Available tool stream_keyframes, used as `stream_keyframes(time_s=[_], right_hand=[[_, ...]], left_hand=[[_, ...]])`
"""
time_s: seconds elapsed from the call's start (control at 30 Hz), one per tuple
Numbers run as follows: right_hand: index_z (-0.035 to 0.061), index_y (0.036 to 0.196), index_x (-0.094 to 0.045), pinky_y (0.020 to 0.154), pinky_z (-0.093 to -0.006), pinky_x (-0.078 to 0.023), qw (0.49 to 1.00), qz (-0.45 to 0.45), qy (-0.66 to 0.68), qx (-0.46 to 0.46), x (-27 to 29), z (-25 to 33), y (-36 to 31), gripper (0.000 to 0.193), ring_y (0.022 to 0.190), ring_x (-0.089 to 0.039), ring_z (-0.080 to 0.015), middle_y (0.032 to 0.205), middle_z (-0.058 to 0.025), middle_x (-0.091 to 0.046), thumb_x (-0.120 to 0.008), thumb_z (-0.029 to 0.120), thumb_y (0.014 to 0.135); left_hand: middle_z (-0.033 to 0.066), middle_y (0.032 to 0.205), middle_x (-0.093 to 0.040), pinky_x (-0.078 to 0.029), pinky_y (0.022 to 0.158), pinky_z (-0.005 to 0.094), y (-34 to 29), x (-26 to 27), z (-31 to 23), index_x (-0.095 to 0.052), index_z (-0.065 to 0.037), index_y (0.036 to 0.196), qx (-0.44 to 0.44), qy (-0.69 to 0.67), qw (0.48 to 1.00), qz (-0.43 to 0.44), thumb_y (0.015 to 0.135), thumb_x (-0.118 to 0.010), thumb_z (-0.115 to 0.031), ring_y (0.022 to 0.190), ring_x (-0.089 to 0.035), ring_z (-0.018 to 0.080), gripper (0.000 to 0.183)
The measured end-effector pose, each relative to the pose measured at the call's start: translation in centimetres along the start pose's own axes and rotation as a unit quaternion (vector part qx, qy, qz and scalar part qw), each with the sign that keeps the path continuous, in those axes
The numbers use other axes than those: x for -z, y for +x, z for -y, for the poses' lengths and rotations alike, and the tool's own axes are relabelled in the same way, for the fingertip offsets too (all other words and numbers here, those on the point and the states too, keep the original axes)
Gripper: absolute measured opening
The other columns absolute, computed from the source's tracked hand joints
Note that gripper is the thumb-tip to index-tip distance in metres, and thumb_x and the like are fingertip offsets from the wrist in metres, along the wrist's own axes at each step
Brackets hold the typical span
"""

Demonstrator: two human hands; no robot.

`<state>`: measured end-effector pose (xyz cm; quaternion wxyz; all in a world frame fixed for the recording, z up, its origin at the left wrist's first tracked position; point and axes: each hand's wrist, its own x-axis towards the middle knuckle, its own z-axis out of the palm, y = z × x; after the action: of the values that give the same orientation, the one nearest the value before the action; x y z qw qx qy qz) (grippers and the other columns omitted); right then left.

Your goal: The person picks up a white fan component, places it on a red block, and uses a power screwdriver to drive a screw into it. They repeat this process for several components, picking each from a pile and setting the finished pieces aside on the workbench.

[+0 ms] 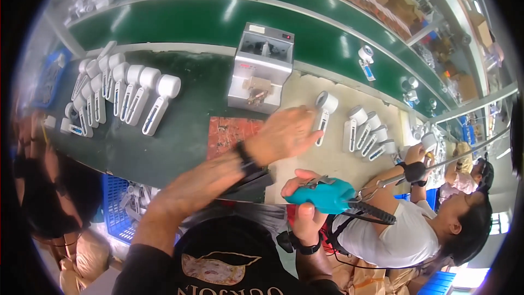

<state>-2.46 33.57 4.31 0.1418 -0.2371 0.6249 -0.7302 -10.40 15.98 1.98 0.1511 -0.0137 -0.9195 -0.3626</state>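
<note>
My left hand (286,134) reaches across the worktable, its fingertips at the edge of a white handheld unit (326,110) with a round drum-shaped head and a blue-streaked handle. The hand looks open, its lower finger stretched toward that handle; whether it touches is unclear. Closer to my body, my right hand (307,219) is wrapped round a teal power screwdriver (326,195) with a black coiled cord, hung from a metal hook. Several similar white units (368,131) lie to the right. A larger group of them (134,90) rests on the table's left side.
Beyond my hands stands a grey screw feeder (261,71). A red mat (232,137) lies before it. A green conveyor belt (180,19) runs behind the table. At the right a co-worker in white (409,229) sits close. Below left is a blue basket (117,207) with white parts.
</note>
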Motion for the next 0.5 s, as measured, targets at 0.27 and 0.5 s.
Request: stream_keyframes(time_s=[0.27,0.5], right_hand=[[-0.0078,0.132,-0.052,0.076,-0.0332,-0.048,0.999,-0.018,-0.033,0.019,1.9,-0.4,-2.3,0.08,0.088,-0.061,-0.0212,0.096,-0.0099,-0.064,-0.067,0.059,0.092],[-0.0113,0.129,-0.051,0.079,-0.0383,-0.052,0.992,-0.074,-0.071,0.078,3.1,-1.4,1.5,0.076,0.089,-0.066,-0.0273,0.097,-0.0147,-0.066,-0.062,0.056,0.096]], left_hand=[[0.0165,0.099,-0.063,-0.051,0.081,0.0469,4.7,-8.4,2.9,-0.058,0.0,0.115,0.064,0.065,0.995,0.035,0.093,-0.059,-0.049,0.09,-0.064,0.0377,0.054],[0.0112,0.091,-0.06,-0.053,0.075,0.0431,-2.7,0.4,0.3,-0.064,-0.003,0.1,-0.043,0.037,0.996,-0.073,0.082,-0.073,-0.024,0.086,-0.063,0.0326,0.029]])
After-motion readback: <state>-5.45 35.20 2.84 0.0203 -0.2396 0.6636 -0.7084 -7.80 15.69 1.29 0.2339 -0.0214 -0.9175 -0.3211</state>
